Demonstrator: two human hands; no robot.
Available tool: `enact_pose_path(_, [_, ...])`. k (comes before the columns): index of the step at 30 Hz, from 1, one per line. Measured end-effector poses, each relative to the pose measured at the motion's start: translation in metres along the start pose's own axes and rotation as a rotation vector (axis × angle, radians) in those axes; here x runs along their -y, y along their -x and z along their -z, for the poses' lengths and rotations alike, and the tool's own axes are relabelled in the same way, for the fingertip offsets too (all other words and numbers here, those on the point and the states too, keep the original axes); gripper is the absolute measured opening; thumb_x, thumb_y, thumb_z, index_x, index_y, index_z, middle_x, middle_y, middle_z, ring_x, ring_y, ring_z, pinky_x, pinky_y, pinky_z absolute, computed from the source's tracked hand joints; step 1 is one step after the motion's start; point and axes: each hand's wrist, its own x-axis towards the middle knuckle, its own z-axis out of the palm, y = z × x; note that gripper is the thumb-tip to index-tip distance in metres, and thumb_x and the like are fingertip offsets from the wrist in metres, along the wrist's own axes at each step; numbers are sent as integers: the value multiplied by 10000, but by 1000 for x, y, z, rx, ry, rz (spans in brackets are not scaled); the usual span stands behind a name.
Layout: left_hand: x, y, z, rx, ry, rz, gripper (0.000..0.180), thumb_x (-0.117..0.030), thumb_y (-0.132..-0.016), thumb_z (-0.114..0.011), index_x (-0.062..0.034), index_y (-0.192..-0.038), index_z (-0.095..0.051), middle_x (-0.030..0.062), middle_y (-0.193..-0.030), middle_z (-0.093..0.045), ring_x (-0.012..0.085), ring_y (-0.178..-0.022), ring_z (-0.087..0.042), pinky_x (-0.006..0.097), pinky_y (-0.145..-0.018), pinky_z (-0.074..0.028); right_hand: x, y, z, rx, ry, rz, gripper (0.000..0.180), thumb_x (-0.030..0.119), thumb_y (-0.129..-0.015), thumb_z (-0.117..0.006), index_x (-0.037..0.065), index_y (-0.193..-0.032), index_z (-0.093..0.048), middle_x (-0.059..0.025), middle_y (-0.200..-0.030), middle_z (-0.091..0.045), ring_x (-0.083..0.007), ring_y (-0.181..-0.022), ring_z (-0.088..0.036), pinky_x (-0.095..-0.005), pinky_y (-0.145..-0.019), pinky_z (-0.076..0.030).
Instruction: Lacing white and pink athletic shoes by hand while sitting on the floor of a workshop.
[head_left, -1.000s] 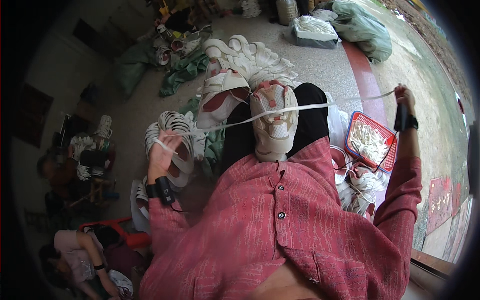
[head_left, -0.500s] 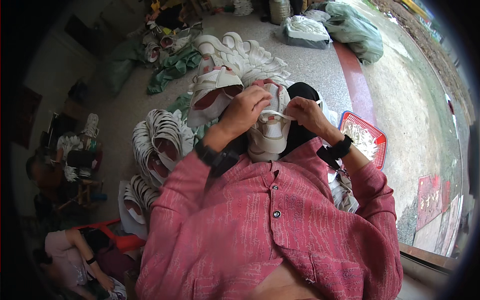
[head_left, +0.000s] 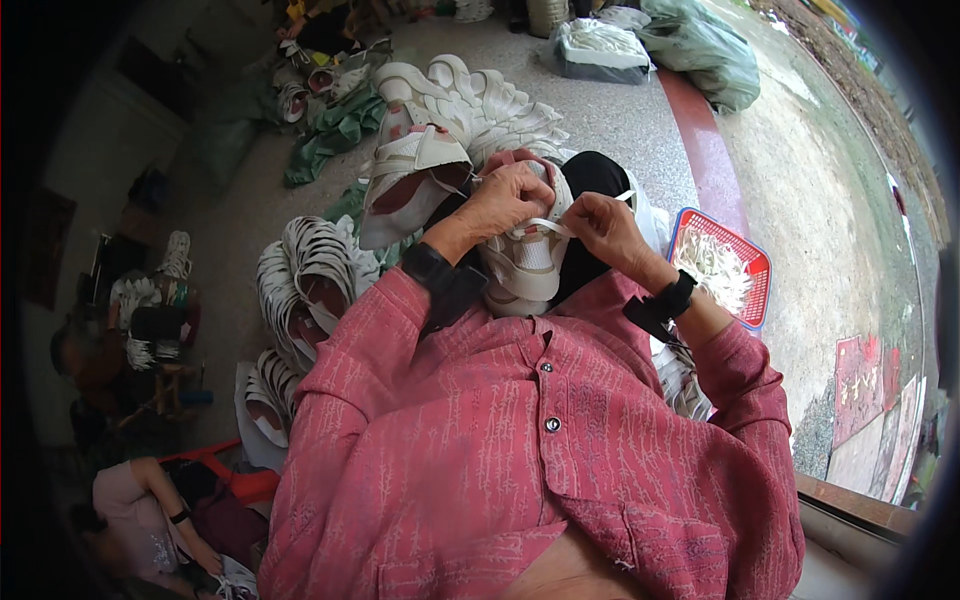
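A white and beige shoe upper [head_left: 522, 272] with a pink lining lies on my lap, toe toward me. Curled over its opening near the eyelets, my left hand [head_left: 512, 197] is closed on the upper; its fingertips are partly hidden. A flat white shoelace [head_left: 540, 225] crosses the front of the upper. My right hand [head_left: 608, 230] pinches this lace at the right side of the shoe. Just left of my left hand stands another white upper [head_left: 415, 180] with a dark pink lining.
Fanned rows of white uppers [head_left: 490, 105] lie ahead, with nested stacks [head_left: 310, 270] at left. A red and blue basket [head_left: 762, 275] holds white laces at right. Green sacks [head_left: 335, 135] and a white-filled box [head_left: 600, 55] are farther off. Another person [head_left: 150, 510] sits lower left.
My left hand has shifted slightly right over the upper's eyelets. My right hand still pinches the lace, its fingers a little closer to my left hand. The whole view has shifted slightly.
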Motion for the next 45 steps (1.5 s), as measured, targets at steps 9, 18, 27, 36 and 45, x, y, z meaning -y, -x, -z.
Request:
enact_pose_path(9, [-5,2,-8,-3,-374,-143,99,30,-753,-627,-25,-817,-678,33,-843,-512,163,-827,-538,276,-762,-436,-1,16,-13,-137,-217,-165,132,130,-894,-616,1,-871,-635,-36,-775,-644,-104,-708,-590,-263,-655,-484])
enact_pose_path(18, [-8,4,-6,34,-294,-98,125,-4,-748,-671,-15,-871,-694,23,-872,-489,146,-869,-516,254,-782,-423,-1,10,-21,-263,450,218,188,173,-912,-599,-2,-855,-636,-9,-738,-619,-131,-682,-616,-287,-606,-493])
enact_pose_path(27, [-7,2,-4,69,-283,-92,120,-16,-745,-699,-14,-865,-693,21,-914,-490,133,-868,-519,247,-791,-423,-6,6,-31,-376,317,223,159,160,-815,-640,3,-836,-647,-130,-676,-603,-257,-553,-592,-401,-577,-499])
enact_pose_path(36, [-17,4,-7,29,-195,94,132,-75,-729,-713,-33,-854,-706,62,-959,-567,220,-935,-591,312,-819,-465,21,-37,37,-93,487,361,386,211,-755,-784,96,-1092,-635,-95,-908,-656,-270,-794,-654,-372,-708,-508])
enact_pose_path(45, [-15,4,-8,63,-276,-53,169,-36,-779,-716,-24,-948,-726,40,-1011,-556,174,-954,-589,278,-850,-463,12,-73,43,503,479,418,353,205,-636,-836,56,-856,-603,-114,-806,-618,-291,-765,-634,-393,-669,-484])
